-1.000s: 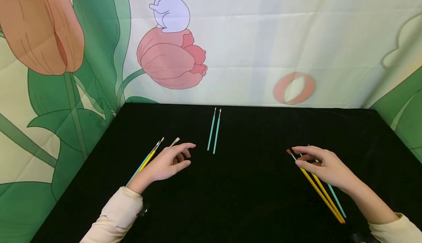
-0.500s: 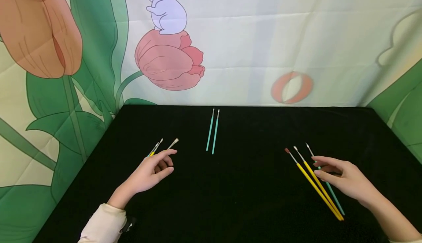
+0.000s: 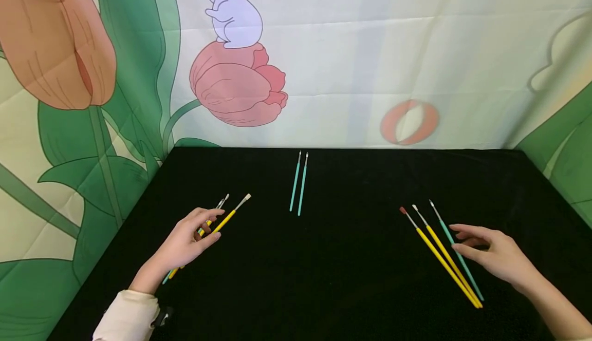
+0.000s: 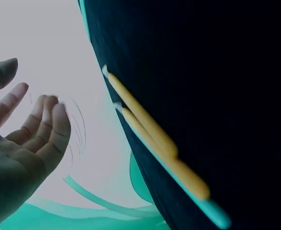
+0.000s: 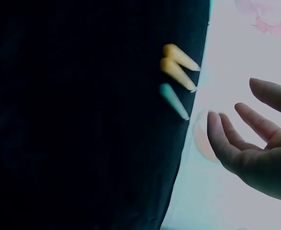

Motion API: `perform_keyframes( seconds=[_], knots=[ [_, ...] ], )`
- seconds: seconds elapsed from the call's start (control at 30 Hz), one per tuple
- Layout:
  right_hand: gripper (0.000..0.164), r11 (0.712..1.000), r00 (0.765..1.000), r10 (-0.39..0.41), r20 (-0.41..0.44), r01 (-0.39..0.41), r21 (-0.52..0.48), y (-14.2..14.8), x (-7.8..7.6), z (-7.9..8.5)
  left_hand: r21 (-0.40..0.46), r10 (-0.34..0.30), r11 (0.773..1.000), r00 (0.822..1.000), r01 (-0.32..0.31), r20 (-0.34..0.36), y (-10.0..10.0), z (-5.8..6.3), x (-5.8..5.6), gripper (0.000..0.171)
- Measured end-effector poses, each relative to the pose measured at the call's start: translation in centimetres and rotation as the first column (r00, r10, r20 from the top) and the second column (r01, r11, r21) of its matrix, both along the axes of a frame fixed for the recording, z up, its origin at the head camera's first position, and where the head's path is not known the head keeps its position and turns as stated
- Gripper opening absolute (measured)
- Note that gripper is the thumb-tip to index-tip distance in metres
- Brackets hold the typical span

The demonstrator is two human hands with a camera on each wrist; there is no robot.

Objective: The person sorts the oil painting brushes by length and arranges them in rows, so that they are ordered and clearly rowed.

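In the head view my left hand (image 3: 187, 238) hovers over a group of paintbrushes at the left, fingers loosely bent and holding nothing. Beside its fingertips shows a yellow paintbrush (image 3: 225, 221) with a flat pale tip. The hand partly hides another yellow brush (image 4: 142, 129) and a teal brush (image 4: 212, 211), both plainer in the left wrist view. My right hand (image 3: 492, 252), also holding nothing, is just right of a teal paintbrush (image 3: 450, 238), its fingertips overlapping the handle's edge. Two yellow paintbrushes, one red-tipped (image 3: 437, 248) and one pale-tipped (image 3: 444, 246), lie left of that.
Two thin teal paintbrushes (image 3: 295, 184) lie side by side at the back middle of the black cloth (image 3: 351, 264). Behind the table's far edge hangs a backdrop (image 3: 333, 74) printed with tulips and a white animal.
My left hand has drawn left and toward me, uncovering more of the flat-tipped yellow brush. My right hand has shifted right, off the yellow brushes. The brushes lie as before.
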State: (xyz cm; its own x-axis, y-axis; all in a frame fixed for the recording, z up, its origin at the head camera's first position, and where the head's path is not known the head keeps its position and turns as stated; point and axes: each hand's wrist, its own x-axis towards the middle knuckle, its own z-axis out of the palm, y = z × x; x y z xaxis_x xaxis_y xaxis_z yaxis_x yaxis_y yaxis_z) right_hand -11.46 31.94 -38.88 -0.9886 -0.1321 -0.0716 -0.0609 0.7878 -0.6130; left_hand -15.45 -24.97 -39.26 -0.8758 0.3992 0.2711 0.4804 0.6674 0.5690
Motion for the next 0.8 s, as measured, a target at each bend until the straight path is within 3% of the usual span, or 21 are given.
perform_keyframes(
  seconds=[0.2, 0.37, 0.6, 0.8],
  knots=[
    [0.051, 0.998, 1.0, -0.021, -0.014, 0.022, 0.065, 0.6, -0.1, -0.9, -0.043, 0.059, 0.997, 0.998, -0.058, 0.027, -1.6, -0.1, -0.2, 0.04],
    [0.054, 0.996, 1.0, -0.028, 0.012, 0.026, 0.088, 1.0, -0.3, -1.3, -0.097, 0.092, 0.992, 0.989, -0.081, 0.116, -2.7, -0.4, -0.4, 0.046],
    [0.064, 0.998, 0.995, -0.037, 0.09, 0.032, 0.06, 1.6, -0.7, -1.5, -0.121, 0.135, 0.987, 0.96, -0.108, 0.245, -4.1, -0.6, -0.7, 0.058],
    [0.074, 0.999, 0.983, -0.036, 0.179, 0.037, -0.003, 1.8, -1.2, -1.6, -0.147, 0.117, 0.987, 0.932, -0.07, 0.343, -5.1, -1.1, -1.3, 0.069]
  ],
)
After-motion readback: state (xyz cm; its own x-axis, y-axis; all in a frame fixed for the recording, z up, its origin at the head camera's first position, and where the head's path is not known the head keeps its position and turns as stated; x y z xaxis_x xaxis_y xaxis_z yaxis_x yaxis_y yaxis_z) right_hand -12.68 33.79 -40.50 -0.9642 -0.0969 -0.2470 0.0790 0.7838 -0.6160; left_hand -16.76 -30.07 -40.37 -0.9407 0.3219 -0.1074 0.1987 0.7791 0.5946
